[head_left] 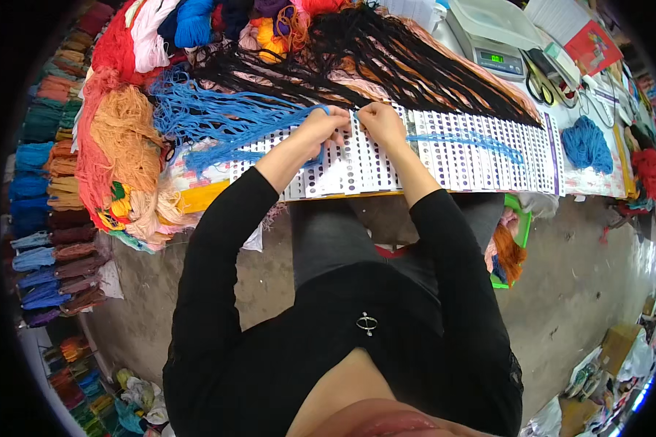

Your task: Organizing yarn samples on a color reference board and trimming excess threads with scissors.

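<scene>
My left hand [323,128] is closed, fingers curled around blue thread [229,116] whose long strands fan out to the left. A loop of it hangs by the wrist. Close beside it, my right hand [383,125] pinches with thumb and forefinger; what lies in the pinch is too small to make out. Both hands are over a row of white cards [328,175] with columns of dark round marks, like punched holes. More blue strands [466,142] run over the cards to the right of my right hand. Long black thread [430,65] lies across the cards just beyond.
Piled skeins in red, orange [127,127], pink and blue crowd the table's left and back. At the back right are a digital scale [499,58], scissors [539,86] and a blue skein [587,146]. Below the table edge stands a green basket [525,226]. Hanging skeins [33,215] line the left.
</scene>
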Motion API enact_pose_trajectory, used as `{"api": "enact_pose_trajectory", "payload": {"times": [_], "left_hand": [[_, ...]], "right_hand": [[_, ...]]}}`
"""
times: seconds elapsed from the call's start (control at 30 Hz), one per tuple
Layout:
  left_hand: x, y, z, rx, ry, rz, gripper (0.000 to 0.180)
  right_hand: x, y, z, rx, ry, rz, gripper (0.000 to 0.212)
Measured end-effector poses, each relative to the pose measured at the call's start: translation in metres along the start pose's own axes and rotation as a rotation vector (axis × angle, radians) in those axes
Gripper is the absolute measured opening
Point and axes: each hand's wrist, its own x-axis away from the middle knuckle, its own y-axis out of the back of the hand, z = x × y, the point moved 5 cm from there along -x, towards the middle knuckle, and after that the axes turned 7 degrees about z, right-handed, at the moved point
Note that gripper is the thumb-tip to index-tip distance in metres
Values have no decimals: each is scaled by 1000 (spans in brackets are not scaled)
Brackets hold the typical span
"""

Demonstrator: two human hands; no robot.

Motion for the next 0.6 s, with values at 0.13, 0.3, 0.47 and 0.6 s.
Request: {"api": "enact_pose_trajectory", "payload": {"times": [0.13, 0.3, 0.47, 0.6], "left_hand": [[-20, 1, 2, 58, 4, -21, 10], [-29, 4, 6, -103, -66, -16, 12], [-7, 54, -20, 424, -95, 192, 14], [45, 69, -65, 1263, -130, 654, 24]], "right_hand": [[-5, 1, 0, -39, -31, 50, 23], [-12, -5, -3, -95, -22, 98, 29], [18, 4, 11, 163, 96, -94, 23], [28, 2, 18, 197, 198, -138, 20]]}}
